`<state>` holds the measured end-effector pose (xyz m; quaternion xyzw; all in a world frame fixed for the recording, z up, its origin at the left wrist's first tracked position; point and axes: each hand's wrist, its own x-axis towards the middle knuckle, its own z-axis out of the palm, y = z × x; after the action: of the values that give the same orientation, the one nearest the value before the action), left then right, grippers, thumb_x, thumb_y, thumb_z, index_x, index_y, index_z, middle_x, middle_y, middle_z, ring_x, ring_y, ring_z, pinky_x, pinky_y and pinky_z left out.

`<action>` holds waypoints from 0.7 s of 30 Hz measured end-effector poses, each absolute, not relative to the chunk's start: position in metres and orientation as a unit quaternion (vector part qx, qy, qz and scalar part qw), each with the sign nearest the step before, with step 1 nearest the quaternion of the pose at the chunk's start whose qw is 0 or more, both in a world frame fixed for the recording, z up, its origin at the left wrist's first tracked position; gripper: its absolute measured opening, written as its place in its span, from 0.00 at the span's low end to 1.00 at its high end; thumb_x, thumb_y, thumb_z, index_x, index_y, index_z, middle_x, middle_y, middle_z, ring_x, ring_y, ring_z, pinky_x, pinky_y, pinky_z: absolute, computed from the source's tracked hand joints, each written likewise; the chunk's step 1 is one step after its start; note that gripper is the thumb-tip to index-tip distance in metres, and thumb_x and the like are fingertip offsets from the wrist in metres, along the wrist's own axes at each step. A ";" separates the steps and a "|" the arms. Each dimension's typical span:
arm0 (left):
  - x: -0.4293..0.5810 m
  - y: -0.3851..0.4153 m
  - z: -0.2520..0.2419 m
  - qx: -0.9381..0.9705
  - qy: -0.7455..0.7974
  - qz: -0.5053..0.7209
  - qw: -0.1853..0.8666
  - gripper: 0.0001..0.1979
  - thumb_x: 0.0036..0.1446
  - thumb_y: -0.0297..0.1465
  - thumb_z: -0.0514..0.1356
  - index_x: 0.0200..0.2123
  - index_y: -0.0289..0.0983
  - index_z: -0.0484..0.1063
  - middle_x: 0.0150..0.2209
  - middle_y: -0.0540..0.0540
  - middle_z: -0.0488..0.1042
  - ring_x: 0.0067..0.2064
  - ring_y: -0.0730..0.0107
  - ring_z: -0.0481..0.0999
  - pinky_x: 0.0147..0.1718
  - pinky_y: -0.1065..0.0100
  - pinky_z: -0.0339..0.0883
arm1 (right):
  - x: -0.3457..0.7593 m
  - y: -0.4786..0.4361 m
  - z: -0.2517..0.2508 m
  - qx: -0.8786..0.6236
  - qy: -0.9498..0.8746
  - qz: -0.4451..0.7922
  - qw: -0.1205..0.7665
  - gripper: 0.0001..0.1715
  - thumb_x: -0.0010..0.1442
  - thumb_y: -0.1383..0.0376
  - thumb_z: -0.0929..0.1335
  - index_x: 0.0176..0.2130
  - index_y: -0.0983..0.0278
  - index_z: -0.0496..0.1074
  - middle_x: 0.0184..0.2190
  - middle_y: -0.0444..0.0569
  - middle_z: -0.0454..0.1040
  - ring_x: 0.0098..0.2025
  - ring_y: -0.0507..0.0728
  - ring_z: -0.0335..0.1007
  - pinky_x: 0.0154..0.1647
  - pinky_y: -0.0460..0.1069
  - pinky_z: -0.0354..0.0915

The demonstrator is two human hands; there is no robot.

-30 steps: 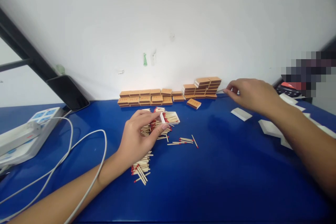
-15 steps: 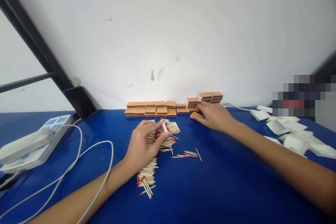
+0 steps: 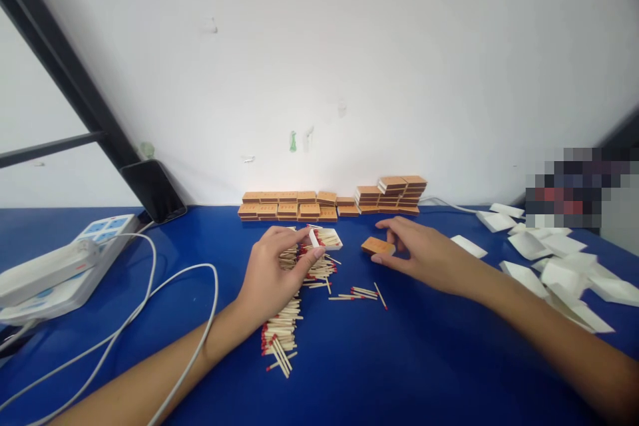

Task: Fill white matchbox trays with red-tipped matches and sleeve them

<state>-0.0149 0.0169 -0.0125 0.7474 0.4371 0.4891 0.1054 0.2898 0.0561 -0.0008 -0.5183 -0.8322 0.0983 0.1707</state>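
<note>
Matchbox (image 3: 378,246) in right hand (image 3: 424,254) fingertips (lifted)

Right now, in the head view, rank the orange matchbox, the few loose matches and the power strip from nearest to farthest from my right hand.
1. Orange matchbox: held at the right hand fingertips.
2. Loose matches: just left, nearer you.
3. Power strip: far left of the table.

Open blue tabletop (image 3: 399,359) in front — matches (image 3: 279,336) heaped centre, white trays (image 3: 559,273) crowding right, cable (image 3: 216,286) left.
</note>
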 end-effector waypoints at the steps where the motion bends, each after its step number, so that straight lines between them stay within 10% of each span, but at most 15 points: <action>1: -0.015 0.017 -0.012 0.748 0.439 0.488 0.104 0.14 0.64 0.41 0.69 0.51 0.43 0.82 0.43 0.46 0.83 0.46 0.60 0.80 0.47 0.57 0.74 | 0.290 0.056 -0.001 -0.534 -0.827 0.094 0.147 0.39 0.62 0.40 0.69 0.59 0.65 0.71 0.36 0.52 0.78 0.35 0.63 0.74 0.34 0.56 0.65; 6: -0.014 0.017 -0.011 0.754 0.434 0.484 0.090 0.15 0.64 0.41 0.69 0.51 0.43 0.82 0.44 0.46 0.83 0.47 0.60 0.79 0.47 0.58 0.74 | 0.301 0.066 0.000 -0.496 -0.838 0.166 0.156 0.29 0.71 0.48 0.61 0.62 0.61 0.68 0.28 0.46 0.73 0.30 0.60 0.71 0.32 0.54 0.64; 13: -0.016 0.018 -0.011 0.763 0.436 0.468 0.094 0.14 0.65 0.41 0.69 0.51 0.44 0.82 0.42 0.48 0.83 0.46 0.62 0.79 0.48 0.58 0.74 | 0.324 0.077 -0.006 -0.358 -0.915 0.126 0.136 0.36 0.55 0.74 0.64 0.60 0.52 0.73 0.64 0.52 0.67 0.67 0.66 0.61 0.64 0.64 0.64; 21: -0.015 0.016 -0.014 0.768 0.421 0.471 0.100 0.14 0.64 0.39 0.70 0.51 0.43 0.82 0.42 0.46 0.83 0.46 0.60 0.79 0.46 0.57 0.74 | 0.318 0.069 -0.001 -0.410 -0.896 0.131 0.112 0.13 0.64 0.62 0.67 0.48 0.58 0.78 0.46 0.54 0.77 0.49 0.64 0.73 0.50 0.59 0.70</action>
<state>-0.0148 0.0162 -0.0139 0.7683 0.4214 0.4715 0.0998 0.3179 0.0687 -0.0012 -0.4095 -0.8959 0.1312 0.1115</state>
